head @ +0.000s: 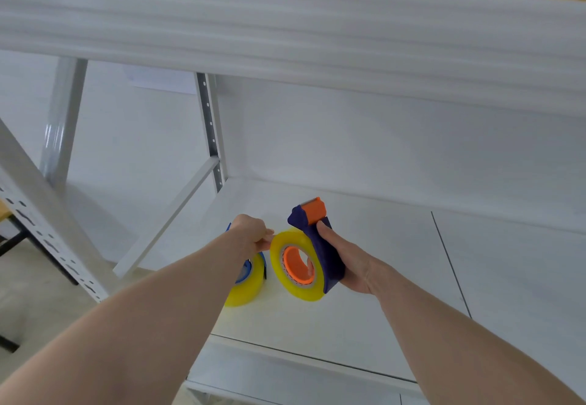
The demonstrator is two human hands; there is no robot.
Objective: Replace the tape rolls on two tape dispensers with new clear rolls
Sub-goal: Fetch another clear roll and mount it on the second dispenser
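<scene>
Your right hand (pixel 344 262) has its grip wrapped around the dark blue tape dispenser (pixel 320 246), holding it up just above the white shelf (pixel 364 309). A fat new roll (pixel 296 265) already sits on its orange hub. The roll looks yellowish, as thick clear tape does. The orange cutter with its teeth points up and away from you.

Your left hand (pixel 252 235) has a small, narrow grip. Its fingertips (pixel 268 235) pinch at the top edge of that roll, it seems to find the loose end of the tape.

To do this step well, hold the dispenser still with your right hand. Peel the end up slowly so it does not split. Then pull it toward the cutter and lay it over the teeth. Keep your fingers off the sharp teeth.

The second roll (pixel 245 290) rests on the shelf, just beside the first and partly hidden by your left arm. Something blue shows behind it, likely the other dispenser, but you cannot be sure.

No brand, label or writing can be read on anything here.
</scene>
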